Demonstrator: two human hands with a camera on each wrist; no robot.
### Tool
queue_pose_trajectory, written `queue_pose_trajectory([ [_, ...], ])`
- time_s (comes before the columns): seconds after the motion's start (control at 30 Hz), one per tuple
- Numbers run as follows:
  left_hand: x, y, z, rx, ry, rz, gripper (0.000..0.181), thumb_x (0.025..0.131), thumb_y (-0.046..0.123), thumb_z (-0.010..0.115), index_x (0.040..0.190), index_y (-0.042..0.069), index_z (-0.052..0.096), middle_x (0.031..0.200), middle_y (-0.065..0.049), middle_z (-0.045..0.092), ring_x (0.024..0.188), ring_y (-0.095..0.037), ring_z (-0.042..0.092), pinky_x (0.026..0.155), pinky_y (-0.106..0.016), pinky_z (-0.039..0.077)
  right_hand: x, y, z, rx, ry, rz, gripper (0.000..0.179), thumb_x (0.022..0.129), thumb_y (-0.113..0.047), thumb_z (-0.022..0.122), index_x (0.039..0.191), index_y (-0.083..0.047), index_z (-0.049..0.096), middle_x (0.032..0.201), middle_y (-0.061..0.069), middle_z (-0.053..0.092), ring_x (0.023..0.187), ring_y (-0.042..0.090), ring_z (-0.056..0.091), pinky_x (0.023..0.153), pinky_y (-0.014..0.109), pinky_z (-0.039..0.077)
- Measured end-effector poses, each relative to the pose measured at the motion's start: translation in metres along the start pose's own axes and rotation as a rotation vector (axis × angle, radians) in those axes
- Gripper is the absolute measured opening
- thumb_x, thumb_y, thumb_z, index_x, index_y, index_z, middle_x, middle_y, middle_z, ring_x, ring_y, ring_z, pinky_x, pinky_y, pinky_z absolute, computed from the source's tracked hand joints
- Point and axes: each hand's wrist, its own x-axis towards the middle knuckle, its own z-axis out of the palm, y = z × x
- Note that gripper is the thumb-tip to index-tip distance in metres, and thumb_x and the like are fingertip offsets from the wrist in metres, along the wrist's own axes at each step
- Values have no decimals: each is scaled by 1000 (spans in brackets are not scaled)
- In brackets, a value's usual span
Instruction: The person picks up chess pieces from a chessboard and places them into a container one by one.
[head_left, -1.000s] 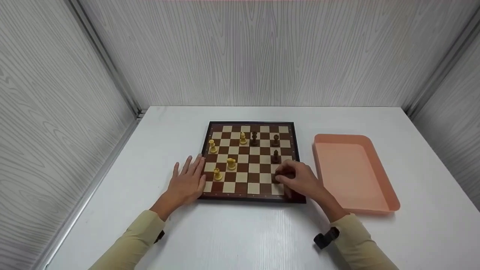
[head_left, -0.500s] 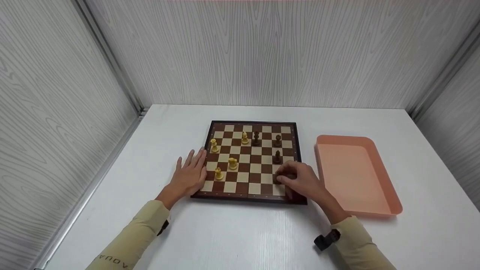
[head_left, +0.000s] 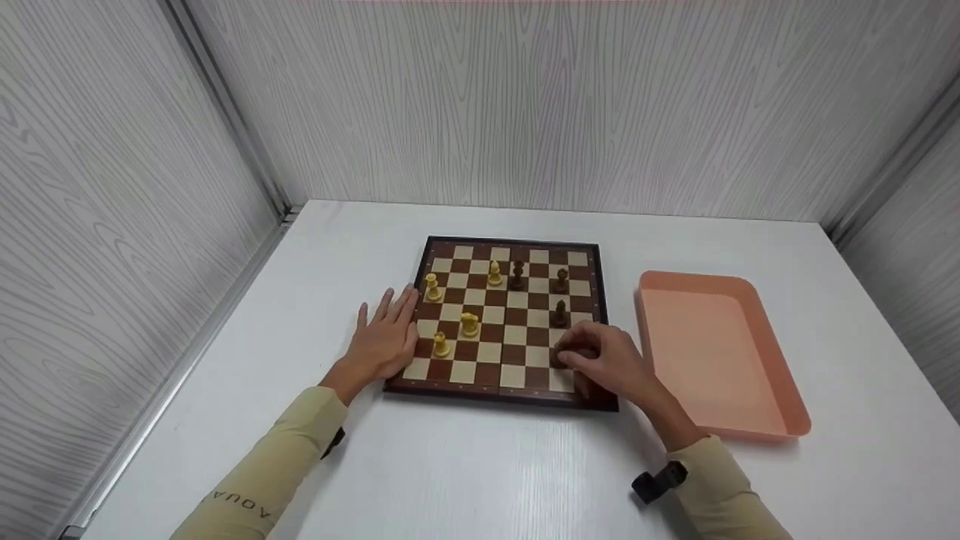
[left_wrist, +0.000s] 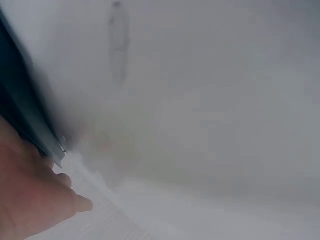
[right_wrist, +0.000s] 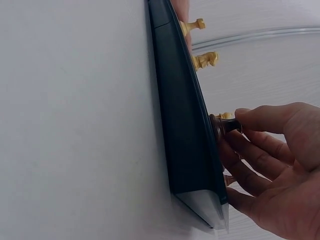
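Note:
My right hand point(head_left: 604, 358) pinches a dark chess piece point(right_wrist: 221, 127) by its top between thumb and fingers, low over the near right squares of the chessboard point(head_left: 514, 376). The fingers hide which kind of piece it is. Fingers extended, my left hand point(head_left: 382, 341) rests along the board's left edge. Close to it stand a yellow rook point(head_left: 441, 346) and a yellow knight point(head_left: 470, 324); another yellow piece point(head_left: 433, 288) is near its fingertips. Just beyond the right hand is a dark bishop point(head_left: 560, 314). The left wrist view shows that hand point(left_wrist: 35, 195) beside the board's dark side.
A shallow pink tray point(head_left: 784, 397) lies to the right of the board, close to the right forearm. Farther back on the board stand a yellow bishop point(head_left: 494, 274), a tall dark piece point(head_left: 517, 276) and a dark knight point(head_left: 562, 281). Wood-grain panels point(head_left: 517, 105) enclose the white table point(head_left: 465, 472).
My left hand has slid a little farther forward along the board's left edge. The right hand keeps its pinch on the dark chess piece at the same spot. The head view has shifted slightly.

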Motion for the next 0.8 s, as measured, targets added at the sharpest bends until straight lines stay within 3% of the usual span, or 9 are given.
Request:
queue_pose_trajectory([
  [0.1, 2, 2, -2, 8, 17, 9, 61, 110, 30, 19, 166, 8, 10, 172, -7, 9, 158, -34, 4, 121, -66, 3, 0, -1, -2, -8, 13, 9, 13, 90, -6, 77, 103, -6, 75, 98, 3, 74, 91, 18, 68, 85, 42, 56],
  [0.23, 3, 3, -3, 18, 44, 21, 60, 110, 28, 21, 165, 6, 13, 172, -8, 12, 157, -35, 5, 121, -66, 4, 2, -4, -6, 1, 24, 36, 12, 91, -6, 77, 102, -7, 74, 97, 3, 74, 87, 17, 67, 82, 36, 55],
  [0.43, 1, 2, -1, 41, 29, 23, 60, 110, 28, 21, 165, 6, 11, 172, -8, 9, 158, -34, 3, 121, -65, 5, 2, -10, -10, 99, 40, 55, 12, 91, -4, 77, 102, -4, 72, 95, 6, 73, 82, 22, 68, 71, 28, 56],
  [0.8, -1, 0, 4, 13, 39, 28, 61, 110, 28, 20, 165, 3, 9, 172, -11, 9, 157, -36, 5, 124, -57, 8, 0, -9, -11, 87, 52, 32, 13, 92, -8, 77, 104, -5, 73, 97, 5, 73, 83, 18, 68, 72, 24, 55],
])
